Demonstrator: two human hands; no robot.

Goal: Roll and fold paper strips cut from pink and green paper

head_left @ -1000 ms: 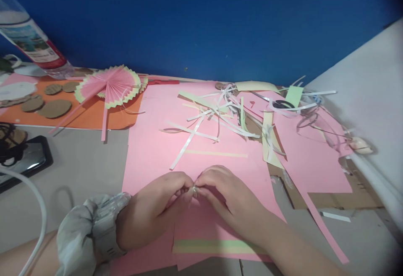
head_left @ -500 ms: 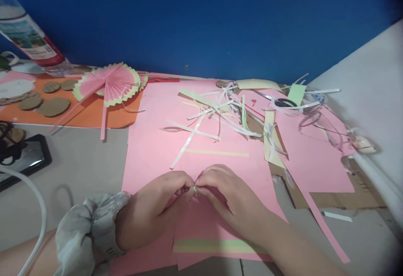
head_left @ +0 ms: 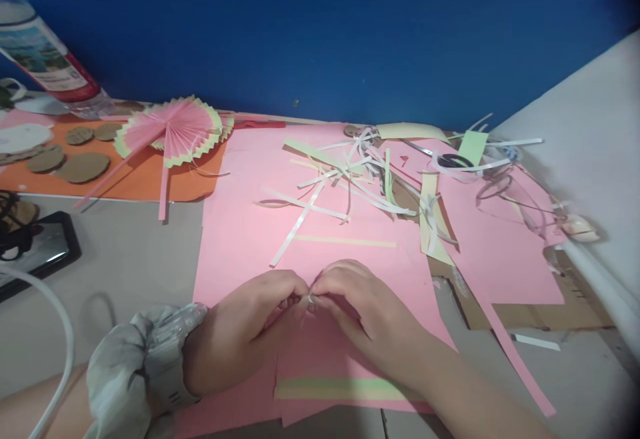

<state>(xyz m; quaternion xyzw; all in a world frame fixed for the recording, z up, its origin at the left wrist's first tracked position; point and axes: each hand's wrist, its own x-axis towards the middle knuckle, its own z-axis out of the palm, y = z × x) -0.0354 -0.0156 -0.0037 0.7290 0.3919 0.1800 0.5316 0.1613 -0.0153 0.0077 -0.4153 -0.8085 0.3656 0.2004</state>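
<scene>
together, the left hand (head_left: 250, 325) and right hand (head_left: 370, 312) pinch a small pale piece (head_left: 311, 302) above the pink paper (head_left: 237, 225)

Grey table (head_left: 150, 245), largely papered over

Pink paper (head_left: 250, 239) lies across the middle, reaching toward the near side. An orange sheet (head_left: 187, 182) covers the far left; nearer on that side rests a glossy, black-edged device (head_left: 49, 249). Brown cardboard (head_left: 505, 317) lies at right, a short white strip (head_left: 537, 343) just nearer.
</scene>
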